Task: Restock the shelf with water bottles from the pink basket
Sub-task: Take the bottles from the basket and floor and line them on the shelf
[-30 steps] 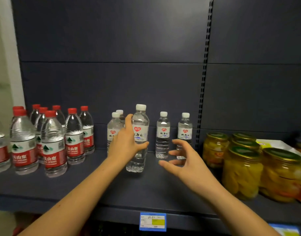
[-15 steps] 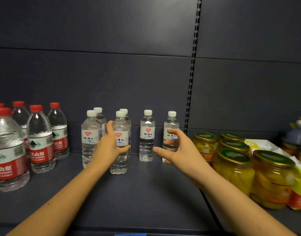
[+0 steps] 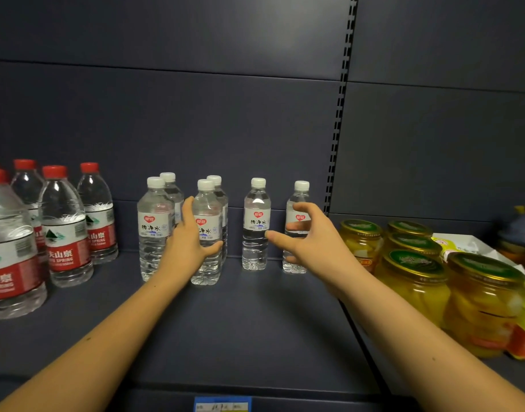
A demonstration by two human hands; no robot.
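Left hand (image 3: pixel 193 245): wrapped round the near white-capped water bottle (image 3: pixel 206 233), thumb across the front below the label, fingers curled behind it out of sight.
Held bottle: clear ribbed plastic, white screw cap, white label with a red heart logo and dark Chinese lettering; standing upright on the shelf (image 3: pixel 240 328), base down, just in front of a second identical bottle.
Right hand (image 3: pixel 310 242): spread wide in a claw shape, thumb pointing left, fingers bent but gripping nothing; sits in front of the rightmost white-capped bottle (image 3: pixel 297 209), can't tell if the fingertips actually touch it.
Other white caps: a front-and-back pair (image 3: pixel 154 230) just left of the held one, a single bottle (image 3: pixel 256 224) between the two hands, near the back wall. Same label, same look, all upright.
Red-capped bottles (image 3: pixel 65 227): bunch on the far left, red bands with white lettering, bigger the nearer they stand.
Jars (image 3: pixel 413 281): right side, gold-green lids, yellow fruit pieces inside, packed close together in rows.
Back right corner: dark bottle-ish thing (image 3: pixel 523 230), too blurry to name.
Shelf: dark blue-grey, matching back panel with a slotted upright strip (image 3: pixel 341 99).
Price tag (image 3: pixel 222 404): blue, on the near front edge, half cut off.
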